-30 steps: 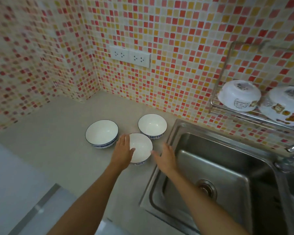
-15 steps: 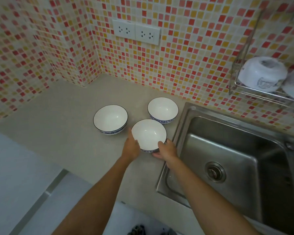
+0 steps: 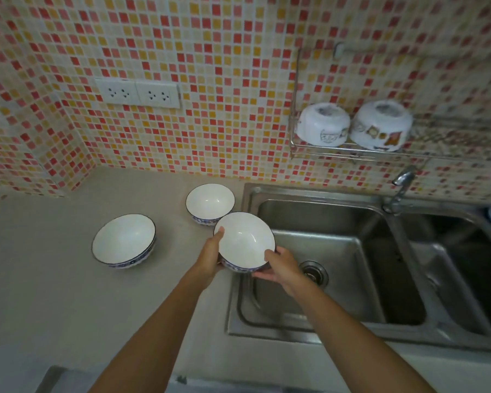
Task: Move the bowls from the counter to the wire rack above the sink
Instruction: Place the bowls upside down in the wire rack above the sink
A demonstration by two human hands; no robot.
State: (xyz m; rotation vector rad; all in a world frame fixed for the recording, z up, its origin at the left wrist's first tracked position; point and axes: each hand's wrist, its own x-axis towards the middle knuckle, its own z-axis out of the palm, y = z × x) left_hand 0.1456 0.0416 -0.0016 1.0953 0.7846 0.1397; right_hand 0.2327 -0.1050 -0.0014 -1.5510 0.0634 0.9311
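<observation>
1. A glossy round white bowl point(image 3: 124, 239) with a blue-patterned rim sits on the matte beige counter point(image 3: 40, 279).
2. A second bowl point(image 3: 209, 201) sits near the steel sink's point(image 3: 338, 279) left edge.
3. The left hand point(image 3: 210, 258) and right hand point(image 3: 281, 268) clasp the held bowl point(image 3: 245, 241) over that edge.
4. The wire rack point(image 3: 352, 151) hangs on the mosaic-tiled wall point(image 3: 210, 80).

Held bowl point(image 3: 245, 241): white inside, dark rim, blue pattern outside; upright, tilted slightly, raised over the sink's left edge, gripped from both sides.
Back bowl point(image 3: 209, 202): same make; upright on the desk point(image 3: 54, 279), just behind the held bowl.
Left bowl point(image 3: 124, 239): same make; upright on the desk, apart from the others.
Wire rack point(image 3: 352, 153): metal, wall-mounted above the sink; carries two white upturned bowls at its left end.
</observation>
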